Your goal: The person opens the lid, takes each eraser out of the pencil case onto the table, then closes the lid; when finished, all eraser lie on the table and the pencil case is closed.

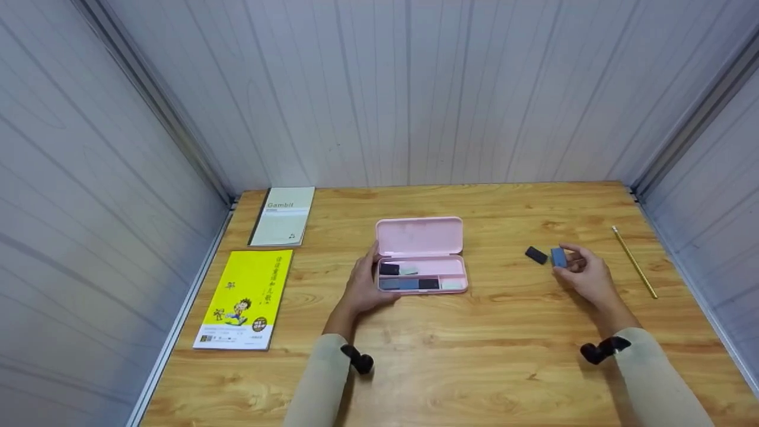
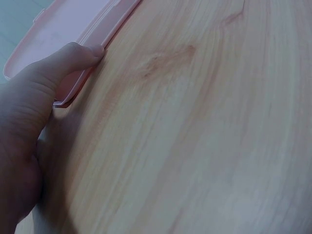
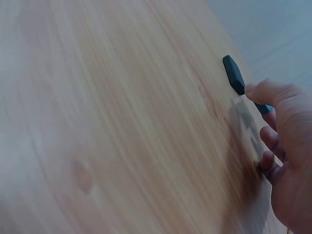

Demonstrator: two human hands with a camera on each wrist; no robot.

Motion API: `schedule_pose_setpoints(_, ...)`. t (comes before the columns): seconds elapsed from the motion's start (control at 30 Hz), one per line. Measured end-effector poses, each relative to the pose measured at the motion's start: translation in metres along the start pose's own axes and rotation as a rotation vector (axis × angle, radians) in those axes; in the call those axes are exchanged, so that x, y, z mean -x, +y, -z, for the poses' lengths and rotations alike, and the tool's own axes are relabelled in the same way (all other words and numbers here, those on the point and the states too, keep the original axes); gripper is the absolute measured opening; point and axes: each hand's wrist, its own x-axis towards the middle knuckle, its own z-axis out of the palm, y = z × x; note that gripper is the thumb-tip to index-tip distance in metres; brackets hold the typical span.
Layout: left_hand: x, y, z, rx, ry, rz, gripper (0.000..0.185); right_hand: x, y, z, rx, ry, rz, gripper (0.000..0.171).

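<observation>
We see the pink case [image 1: 421, 255] open mid-worktop [image 1: 474, 356], lid back, dark and pale erasers in its tray. Left hand [image 1: 364, 284] rests on its left end, thumb [image 2: 73, 56] pressing the rim. Right hand [image 1: 584, 273] pinches a blue eraser [image 1: 558, 257], black eraser [image 1: 536, 255] just beside. Only the head view shows the tray contents, pencil [image 1: 634, 262] and two books [image 1: 261, 261]; the right wrist view shows the black eraser [image 3: 234, 74] close up.

Small items [image 1: 409, 283] in case [image 1: 450, 237] perhaps erasers, indistinct.
</observation>
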Motion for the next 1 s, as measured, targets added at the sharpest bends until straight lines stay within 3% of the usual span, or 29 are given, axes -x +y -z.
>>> schedule_pose_setpoints(0.27, 0.001, 0.0002, -0.0007, 0.005, 0.002, -0.006, 0.142, 0.0006, 0.0057, 0.0013, 0.046, -0.027, -0.035, 0.062)
schedule_pose_setpoints(0.53, 0.0, -0.0007, -0.0011, -0.04, -0.002, -0.005, 0.141, 0.0002, 0.0098, 0.0011, 0.075, -0.008, -0.005, 0.059)
schedule_pose_setpoints(1.0, 0.0001, -0.0015, -0.001, -0.021, -0.001, 0.021, 0.142, 0.0026, 0.0048, 0.0011, 0.087, -0.026, -0.016, 0.061)
